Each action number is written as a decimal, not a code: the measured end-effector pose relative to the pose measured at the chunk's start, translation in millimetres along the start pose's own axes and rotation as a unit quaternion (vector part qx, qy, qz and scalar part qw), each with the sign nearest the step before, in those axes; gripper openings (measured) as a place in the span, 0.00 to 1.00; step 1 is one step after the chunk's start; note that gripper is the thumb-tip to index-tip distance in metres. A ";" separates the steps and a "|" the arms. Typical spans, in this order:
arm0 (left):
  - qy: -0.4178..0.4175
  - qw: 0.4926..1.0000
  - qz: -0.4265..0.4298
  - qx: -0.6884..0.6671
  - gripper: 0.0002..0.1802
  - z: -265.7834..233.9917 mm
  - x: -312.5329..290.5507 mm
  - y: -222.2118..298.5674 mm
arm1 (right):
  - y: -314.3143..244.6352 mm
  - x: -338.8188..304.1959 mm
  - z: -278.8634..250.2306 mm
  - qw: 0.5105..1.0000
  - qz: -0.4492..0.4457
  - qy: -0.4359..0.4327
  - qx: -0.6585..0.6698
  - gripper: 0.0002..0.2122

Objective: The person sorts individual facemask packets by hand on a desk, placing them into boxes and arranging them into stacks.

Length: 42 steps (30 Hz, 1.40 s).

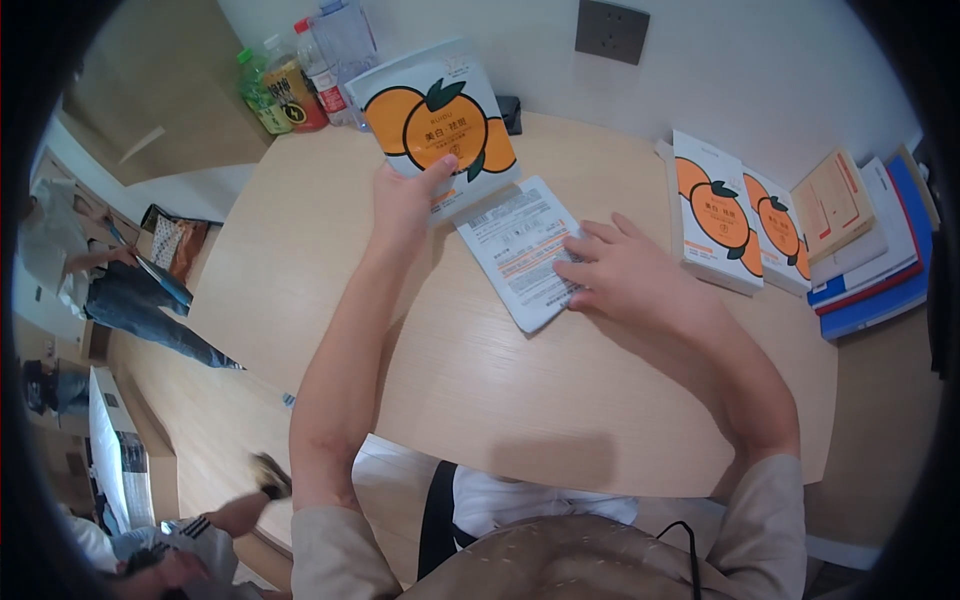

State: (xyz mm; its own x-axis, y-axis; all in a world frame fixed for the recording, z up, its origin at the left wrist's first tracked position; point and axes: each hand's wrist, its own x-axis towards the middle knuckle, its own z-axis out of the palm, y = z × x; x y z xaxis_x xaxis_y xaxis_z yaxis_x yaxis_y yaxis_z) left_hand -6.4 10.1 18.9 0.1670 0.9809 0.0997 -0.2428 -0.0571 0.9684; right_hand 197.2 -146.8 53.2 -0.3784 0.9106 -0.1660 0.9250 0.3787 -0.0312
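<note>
Pinched low by the left hand (410, 197), the orange-printed pack (442, 112) could be dropped toward the table's (480, 400) far edge; the labelled pack (518, 255) is touched by the spread right hand (632, 268).

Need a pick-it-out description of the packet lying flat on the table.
Start at the pale wooden table and go to near its middle, left of the right hand. A white packet lies flat there, its right edge under that hand. Unlike the fruit-printed raised packet in the left hand, it shows small print with orange strips.

Left hand (403, 205) holds fruit-printed packet (440, 115) — right hand (630, 272) touches white packet (512, 250)
</note>
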 end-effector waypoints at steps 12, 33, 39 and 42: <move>-0.260 0.961 -0.066 0.076 0.14 28.5 -39.3 14.4 | 17.8 -24.4 -68.3 0.901 0.069 0.425 -0.055 0.03; -0.285 0.945 -0.154 -0.039 0.21 63.3 -78.1 -3.9 | 45.3 9.6 -27.6 0.872 0.161 0.457 0.076 0.11; -0.177 0.976 -0.088 -0.093 0.13 50.8 -66.6 15.8 | 61.6 18.9 -5.2 0.691 0.100 0.439 0.566 0.41; -0.219 0.975 0.007 0.038 0.13 37.1 -51.3 -1.9 | 33.3 32.7 25.9 0.612 0.067 0.392 0.684 0.35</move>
State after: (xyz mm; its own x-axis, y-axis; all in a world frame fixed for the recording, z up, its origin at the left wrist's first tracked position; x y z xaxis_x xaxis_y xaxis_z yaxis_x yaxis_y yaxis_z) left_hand 21.0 -47.0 20.4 0.5597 0.8076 0.1858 -0.1803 -0.1002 0.9785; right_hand 216.5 -108.7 21.2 0.2999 0.9207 0.2496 -0.0892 0.2875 -0.9536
